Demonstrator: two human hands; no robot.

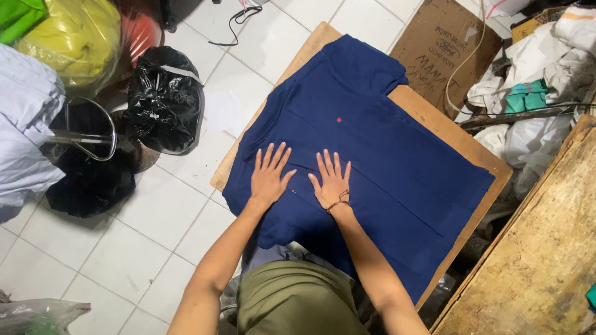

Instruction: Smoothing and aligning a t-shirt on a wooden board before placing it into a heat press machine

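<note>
Both hands, the left hand (269,175) and the right hand (332,180), lie open and flat, fingers spread, side by side on the navy shirt (372,142) spread over a wooden board (434,121) on the tiled floor (155,223).

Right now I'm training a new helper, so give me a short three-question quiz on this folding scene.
1. True or false: both hands lie flat, palms down, on the navy garment.
2. Which hand wears a thin bracelet at the wrist: A) left hand B) right hand C) neither?
3. What lies directly under the garment: the white tiled floor or a wooden board?

Key: 1 true. 2 B. 3 the wooden board, whose edges show around the cloth.
</note>
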